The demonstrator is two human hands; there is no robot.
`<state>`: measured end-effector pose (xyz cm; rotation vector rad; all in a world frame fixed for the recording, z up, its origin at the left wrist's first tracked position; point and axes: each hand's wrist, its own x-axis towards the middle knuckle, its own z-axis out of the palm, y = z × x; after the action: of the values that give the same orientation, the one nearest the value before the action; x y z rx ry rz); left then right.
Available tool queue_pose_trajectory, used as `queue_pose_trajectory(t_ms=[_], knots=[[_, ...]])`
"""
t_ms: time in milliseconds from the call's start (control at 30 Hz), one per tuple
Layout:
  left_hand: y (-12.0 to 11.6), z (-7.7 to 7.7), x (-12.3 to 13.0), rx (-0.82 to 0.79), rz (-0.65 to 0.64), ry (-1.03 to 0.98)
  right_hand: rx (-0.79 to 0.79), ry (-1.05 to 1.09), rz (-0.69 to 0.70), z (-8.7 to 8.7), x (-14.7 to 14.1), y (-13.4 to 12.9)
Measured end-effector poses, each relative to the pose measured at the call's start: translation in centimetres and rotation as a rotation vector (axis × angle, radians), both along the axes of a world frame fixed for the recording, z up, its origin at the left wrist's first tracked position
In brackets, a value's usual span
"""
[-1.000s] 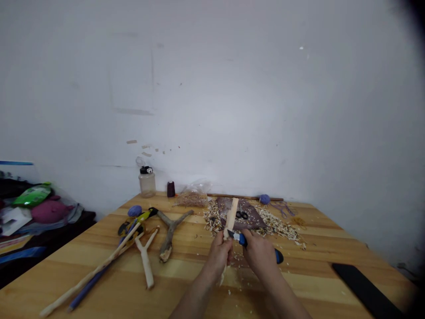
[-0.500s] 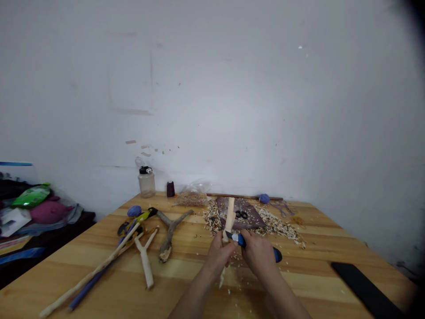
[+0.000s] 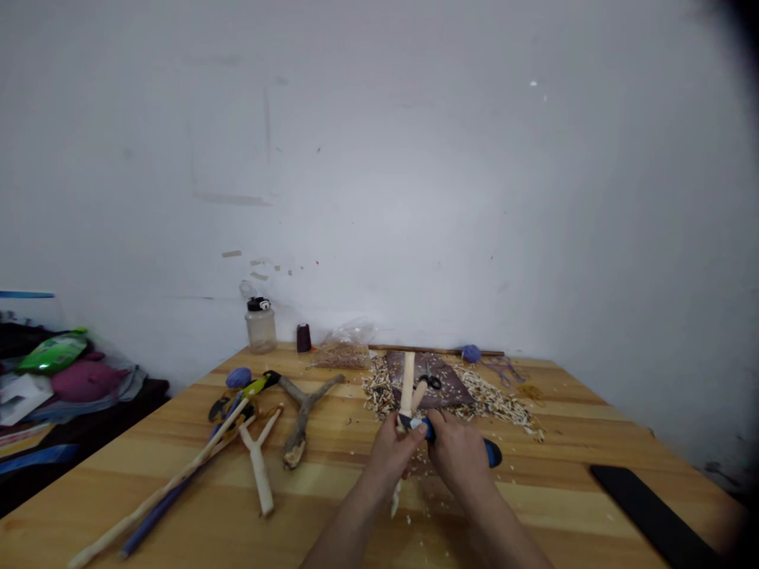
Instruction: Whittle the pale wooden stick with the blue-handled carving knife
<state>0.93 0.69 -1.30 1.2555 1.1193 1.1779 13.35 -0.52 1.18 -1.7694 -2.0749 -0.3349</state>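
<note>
Shaving the pale stick (image 3: 408, 386), it seems, we grip it in our left hand (image 3: 388, 452), the knife (image 3: 428, 429) in our right hand (image 3: 461, 452), fingers (image 3: 439, 441) closed; another stroke needs steady pressure.

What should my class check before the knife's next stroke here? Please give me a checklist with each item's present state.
1. Left hand grips the forked wood: ok.
2. Right hand holds the knife by its handle: ok.
3. Left hand well clear of the blade: not ok, they are close together.
4. Table swept of shavings: not ok, they lie scattered.
5. Scissors apart from both hands: ok, lying beyond them.
6. Blade sharp: cannot tell.
</note>
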Motion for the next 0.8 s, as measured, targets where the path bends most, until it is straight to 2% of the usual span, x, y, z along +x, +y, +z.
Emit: queue_pose_trajectory(t_ms=[133, 333, 467, 800], knots=[[-0.2, 0.0, 0.1, -0.019, -0.052, -0.026, -0.012, 0.003, -0.012, 0.1, 0.0, 0.0], [-1.2, 1.1, 0.2, -0.073, -0.141, -0.076, -0.049, 0.022, -0.037, 0.2, 0.0, 0.1], [-1.5, 1.5, 0.1, -0.041, -0.165, -0.066, -0.074, 0.008, -0.078, 0.4, -0.2, 0.0], [-1.0, 1.1, 0.1, -0.081, -0.151, -0.021, -0.037, -0.033, -0.103, -0.3, -0.3, 0.0]])
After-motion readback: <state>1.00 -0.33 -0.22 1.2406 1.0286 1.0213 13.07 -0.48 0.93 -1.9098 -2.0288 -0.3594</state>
